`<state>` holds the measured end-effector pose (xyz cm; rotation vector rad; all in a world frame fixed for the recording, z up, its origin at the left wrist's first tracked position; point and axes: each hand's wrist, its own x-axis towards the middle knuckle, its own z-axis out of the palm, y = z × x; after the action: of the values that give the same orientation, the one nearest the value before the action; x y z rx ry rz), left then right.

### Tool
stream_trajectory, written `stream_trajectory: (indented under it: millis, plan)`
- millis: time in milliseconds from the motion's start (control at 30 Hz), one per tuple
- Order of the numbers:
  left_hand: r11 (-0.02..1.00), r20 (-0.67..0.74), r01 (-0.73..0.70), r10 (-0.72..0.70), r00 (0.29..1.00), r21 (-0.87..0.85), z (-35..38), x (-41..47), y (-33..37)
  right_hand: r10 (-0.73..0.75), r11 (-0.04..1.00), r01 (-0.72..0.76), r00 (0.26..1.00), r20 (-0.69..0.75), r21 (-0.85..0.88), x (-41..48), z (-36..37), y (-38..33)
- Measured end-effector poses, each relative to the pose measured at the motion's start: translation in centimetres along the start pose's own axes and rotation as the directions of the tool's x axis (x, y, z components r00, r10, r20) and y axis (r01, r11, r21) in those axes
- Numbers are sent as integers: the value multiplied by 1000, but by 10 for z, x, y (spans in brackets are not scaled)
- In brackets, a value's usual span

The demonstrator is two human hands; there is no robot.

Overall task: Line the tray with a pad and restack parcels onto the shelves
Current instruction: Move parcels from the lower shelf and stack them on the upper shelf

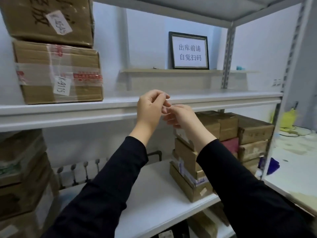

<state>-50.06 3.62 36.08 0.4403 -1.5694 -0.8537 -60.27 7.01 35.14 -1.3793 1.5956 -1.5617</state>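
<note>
Both hands are raised in front of the white shelving, meeting at the fingertips. The left hand (pixel 151 109) has its fingers curled with the thumb drawn against them, and the right hand (pixel 182 117), just below and beside it, bends its fingers up to touch them. Whether either hand pinches something small cannot be told.

On the upper shelf (pixel 68 110), at the left, two large cartons sit one on the other. The lower carton (pixel 56 71) is bound with clear and red-printed tape and bears a label reading K-9115; the upper carton (pixel 46 18) carries a tilted label that is too blurred to read. Both are closed, so their contents are hidden.

The parcels (pixel 187 170) stand on the lower shelf (pixel 154 194), at the right: a leaning stack of small sealed cardboard boxes, with more brown boxes (pixel 253 133) and a pink box (pixel 230 145) packed behind them. Blurred cartons (pixel 20 177) are stacked at the far left.

A framed sign (pixel 189 50) stands on a beige ledge (pixel 171 71) against the wall.
</note>
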Motion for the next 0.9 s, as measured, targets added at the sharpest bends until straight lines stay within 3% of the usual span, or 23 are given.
stream_trajectory:
  millis: [133, 200, 333, 467, 633, 900]
  plan:
    - [995, 14, 96, -96, 995, -20, 45, -10, -31, 196, 933, -153, 975, 103, -326, 17, -42, 24]
    - [995, -23, 85, -86, 996, -46, 66, -16, -49, 181, 913, -139, 980, 78, -383, 31, -61, 42]
    - [986, -207, 156, -165, 964, -59, 105, -19, -83, 156, 948, -188, 978, -141, -257, 59, -103, 85]
    - [909, -306, 403, -415, 857, -106, 142, -12, -116, 236, 935, -285, 944, -231, -210, 80, -139, 116]
    - [673, -200, 728, -737, 646, -132, 171, -13, -141, 352, 915, -380, 916, -191, -137, 100, -157, 142]
    - [617, -167, 760, -787, 594, -205, 186, -16, -154, 350, 934, -355, 933, -88, -38, 108, -165, 157]
